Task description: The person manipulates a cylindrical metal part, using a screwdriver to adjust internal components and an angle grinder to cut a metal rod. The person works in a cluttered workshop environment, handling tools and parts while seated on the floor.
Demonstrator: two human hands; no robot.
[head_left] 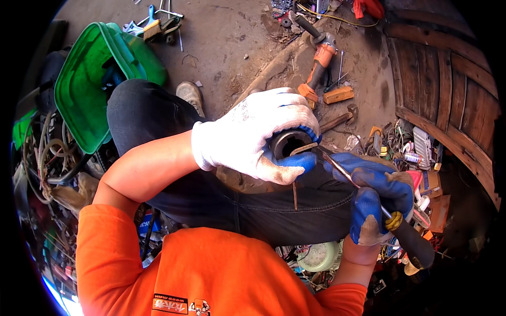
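My left hand (258,134), in a white glove with blue-coated fingers, is closed around a dark, hollow cylindrical part (284,140) above my lap. A thin brownish strip (304,149) lies between my left thumb and the part's rim. Another narrow piece (295,196) hangs down below the thumb. My right hand (371,187), gloved in blue, grips a screwdriver (412,241) by its shaft, and its black and yellow handle sticks out toward the lower right. The shaft points up and left at the cylindrical part; whether the tip touches it I cannot tell.
An orange angle grinder (319,62) lies on the ground ahead, near an orange-brown block (338,95) and a hammer (345,118). A green bin (79,105) stands at left. Brushes (152,26) lie far left. Wooden planks (440,79) and clutter flank my right.
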